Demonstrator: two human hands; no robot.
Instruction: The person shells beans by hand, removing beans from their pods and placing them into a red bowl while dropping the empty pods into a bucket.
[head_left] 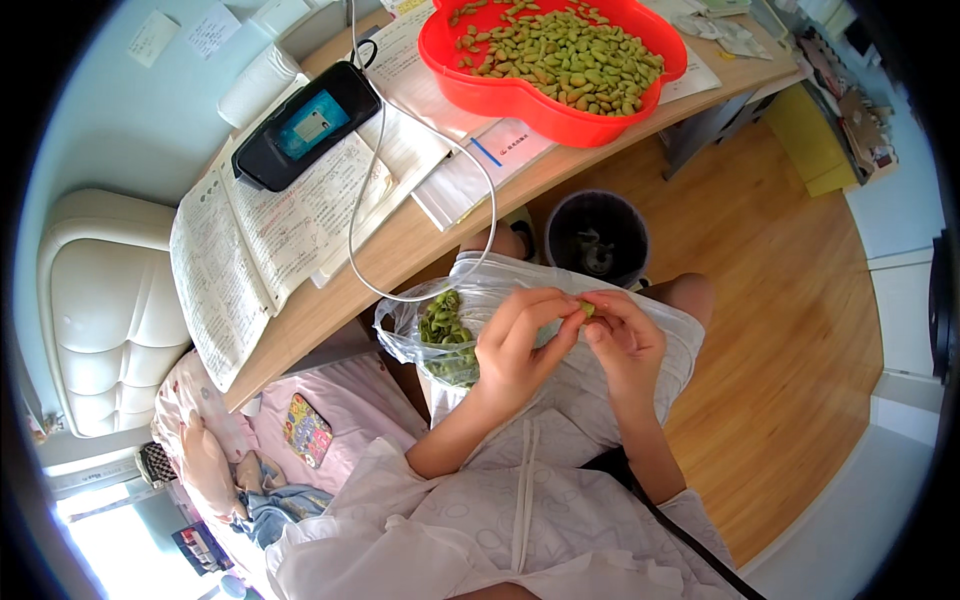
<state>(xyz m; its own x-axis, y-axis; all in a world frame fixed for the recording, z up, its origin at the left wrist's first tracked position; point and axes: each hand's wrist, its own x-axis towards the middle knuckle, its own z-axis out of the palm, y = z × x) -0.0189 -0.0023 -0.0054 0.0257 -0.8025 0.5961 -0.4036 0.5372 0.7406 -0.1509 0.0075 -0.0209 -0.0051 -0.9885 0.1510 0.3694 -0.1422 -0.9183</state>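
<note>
One small green pod [587,309] is pinched between the fingertips of the left hand [520,345] and right hand [625,340] at frame centre, above the clear bag of pods [445,335], and could be dropped onto the lap if squeezed unevenly.

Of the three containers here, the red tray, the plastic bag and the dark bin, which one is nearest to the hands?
The clear plastic bag of green pods, resting on the lap beside the left hand. The red tray sits on the desk; the dark bin stands on the floor.
</note>
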